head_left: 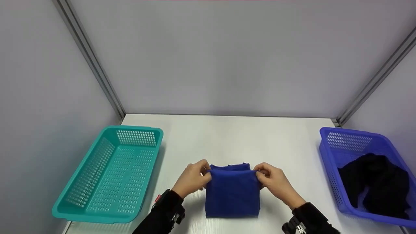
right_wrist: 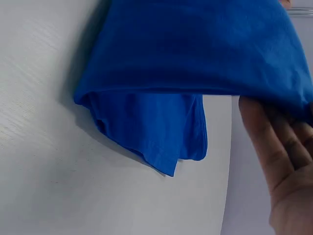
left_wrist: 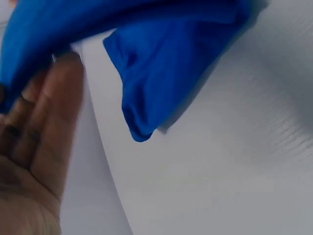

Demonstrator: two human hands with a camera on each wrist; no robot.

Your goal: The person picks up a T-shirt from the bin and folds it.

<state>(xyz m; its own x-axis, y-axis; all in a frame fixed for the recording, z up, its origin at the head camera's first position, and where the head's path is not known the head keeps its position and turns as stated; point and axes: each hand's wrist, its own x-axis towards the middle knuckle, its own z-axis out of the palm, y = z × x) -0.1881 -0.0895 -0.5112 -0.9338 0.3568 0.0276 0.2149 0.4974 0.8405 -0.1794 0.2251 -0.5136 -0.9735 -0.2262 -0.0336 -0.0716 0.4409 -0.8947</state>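
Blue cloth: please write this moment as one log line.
blue cloth: folded, on table | left hand: pinches left corner | right hand: pinches right corner | teal basket: left

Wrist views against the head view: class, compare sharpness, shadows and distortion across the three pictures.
Head view: sharp, evenly lit, soft shadows beside the teal basket; wall rails splay outward, wide-angle.
Left wrist view: the left hand is close and blurred; the blue cloth casts a soft shadow on the table.
Right wrist view: cloth sharper, right hand soft.
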